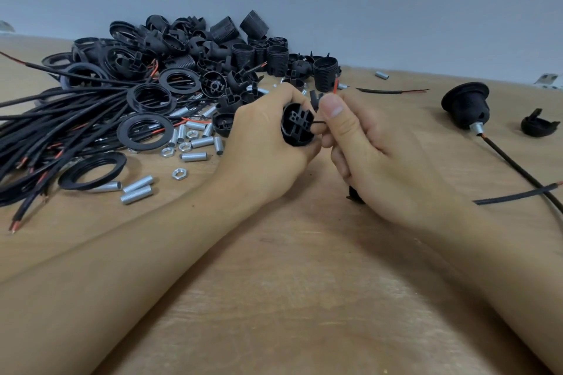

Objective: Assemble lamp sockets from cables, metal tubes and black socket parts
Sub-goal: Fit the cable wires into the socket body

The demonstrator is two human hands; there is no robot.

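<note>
My left hand [262, 143] grips a round black socket insert [298, 125], its slotted face turned toward me. My right hand [362, 146] pinches a thin black wire [316, 122] that runs into the insert, and a red wire end [335, 87] sticks up above my thumb. A small black part [355, 193] shows under my right palm, mostly hidden. Both hands hover just above the wooden table [304, 283], close together at its middle.
A pile of black socket parts [213, 49] and rings [143, 128] lies at the back left, beside a bundle of black cables [61, 119], metal tubes [137, 189] and nuts [179, 173]. An assembled socket [466, 106] with cable and a loose cap [539, 126] lie right.
</note>
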